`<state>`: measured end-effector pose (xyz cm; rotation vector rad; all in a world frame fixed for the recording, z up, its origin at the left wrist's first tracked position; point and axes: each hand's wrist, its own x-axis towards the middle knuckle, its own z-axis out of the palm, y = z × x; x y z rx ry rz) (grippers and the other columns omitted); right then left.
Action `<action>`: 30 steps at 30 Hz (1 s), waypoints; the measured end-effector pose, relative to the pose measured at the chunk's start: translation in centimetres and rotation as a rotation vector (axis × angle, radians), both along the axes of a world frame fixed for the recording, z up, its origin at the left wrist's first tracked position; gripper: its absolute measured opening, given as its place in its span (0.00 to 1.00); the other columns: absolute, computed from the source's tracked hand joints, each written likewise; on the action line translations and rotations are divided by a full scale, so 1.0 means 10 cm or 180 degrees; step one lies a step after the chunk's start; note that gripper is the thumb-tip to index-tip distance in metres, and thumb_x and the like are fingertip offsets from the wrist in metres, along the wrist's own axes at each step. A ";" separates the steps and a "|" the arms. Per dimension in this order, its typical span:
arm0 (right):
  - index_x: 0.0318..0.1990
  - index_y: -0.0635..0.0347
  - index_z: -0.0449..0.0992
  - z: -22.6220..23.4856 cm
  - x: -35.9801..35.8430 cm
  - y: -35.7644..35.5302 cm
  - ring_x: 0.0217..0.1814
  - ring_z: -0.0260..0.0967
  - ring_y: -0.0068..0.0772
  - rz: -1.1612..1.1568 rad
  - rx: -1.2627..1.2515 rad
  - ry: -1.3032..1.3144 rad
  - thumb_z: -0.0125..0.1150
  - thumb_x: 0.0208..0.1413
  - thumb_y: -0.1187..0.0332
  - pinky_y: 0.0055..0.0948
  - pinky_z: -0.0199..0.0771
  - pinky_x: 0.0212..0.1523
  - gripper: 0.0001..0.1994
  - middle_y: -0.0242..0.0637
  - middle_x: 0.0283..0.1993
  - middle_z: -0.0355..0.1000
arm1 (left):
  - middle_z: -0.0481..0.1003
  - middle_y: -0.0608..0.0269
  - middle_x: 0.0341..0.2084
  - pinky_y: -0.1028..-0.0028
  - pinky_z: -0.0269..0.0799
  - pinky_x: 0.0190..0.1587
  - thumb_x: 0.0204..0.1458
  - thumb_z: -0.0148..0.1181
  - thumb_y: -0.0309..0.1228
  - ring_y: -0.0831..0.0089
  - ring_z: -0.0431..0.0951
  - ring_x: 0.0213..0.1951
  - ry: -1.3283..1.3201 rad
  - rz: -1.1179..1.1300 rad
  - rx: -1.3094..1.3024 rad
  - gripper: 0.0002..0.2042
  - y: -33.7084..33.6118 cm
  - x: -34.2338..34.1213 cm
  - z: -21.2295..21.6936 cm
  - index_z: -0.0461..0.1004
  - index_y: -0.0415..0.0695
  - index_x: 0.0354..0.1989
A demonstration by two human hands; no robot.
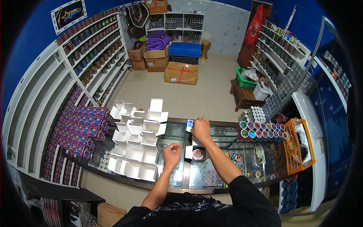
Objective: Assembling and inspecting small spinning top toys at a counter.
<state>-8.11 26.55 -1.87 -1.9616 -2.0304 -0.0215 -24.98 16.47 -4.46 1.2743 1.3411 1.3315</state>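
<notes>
My right hand (pixel 201 128) is closed over the far side of the glass counter, its fingers against a small colourful box (pixel 189 125). What lies under its palm is partly hidden. Below that wrist stands an open box with a white flap (pixel 188 152), and a round jar with a printed lid (pixel 197 154) sits in it. My left hand (pixel 172 155) hovers over the glass to the left of that box, fingers curled together; whether anything is in them is hidden. Left of it, several open white boxes (pixel 145 154) stand in rows, flaps up.
Printed purple boxes (pixel 85 126) are stacked at the left end of the counter (pixel 176 178). To the right are stacked round jars (pixel 261 130) and an orange basket (pixel 308 151). A taped carton (pixel 181 73) lies on the floor beyond. Shelves of jars line both walls.
</notes>
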 end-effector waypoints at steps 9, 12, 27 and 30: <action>0.32 0.61 0.81 1.11 0.31 -1.20 0.30 0.72 0.32 0.0974 0.0963 0.2415 0.64 0.43 0.77 0.27 0.70 0.33 0.06 0.39 0.29 0.77 | 0.74 0.62 0.36 0.82 0.70 0.40 0.47 0.63 0.23 0.81 0.74 0.37 -0.1246 -0.1424 -0.0133 0.19 0.04 -0.07 0.86 0.70 0.35 0.49; 0.32 0.61 0.81 1.27 0.39 -1.47 0.31 0.73 0.33 0.1048 0.1030 0.2445 0.65 0.42 0.78 0.28 0.70 0.34 0.07 0.39 0.30 0.77 | 0.74 0.61 0.36 0.81 0.71 0.43 0.46 0.64 0.21 0.80 0.74 0.38 -0.1243 -0.1892 0.0001 0.20 0.02 -0.06 1.13 0.71 0.35 0.50; 0.41 0.63 0.79 1.57 0.47 -1.85 0.35 0.73 0.26 0.0928 0.0680 0.3046 0.71 0.38 0.74 0.24 0.72 0.38 0.17 0.40 0.34 0.77 | 0.76 0.59 0.32 0.77 0.72 0.42 0.42 0.65 0.17 0.77 0.75 0.37 -0.1099 -0.2211 0.0376 0.16 -0.28 -0.04 1.62 0.75 0.34 0.42; 0.40 0.63 0.79 1.59 0.48 -1.84 0.35 0.73 0.25 0.1013 0.0604 0.3069 0.71 0.38 0.74 0.23 0.71 0.37 0.17 0.39 0.33 0.76 | 0.76 0.60 0.33 0.77 0.72 0.43 0.42 0.66 0.18 0.76 0.75 0.37 -0.1050 -0.2228 0.0473 0.15 -0.29 -0.06 1.64 0.75 0.34 0.42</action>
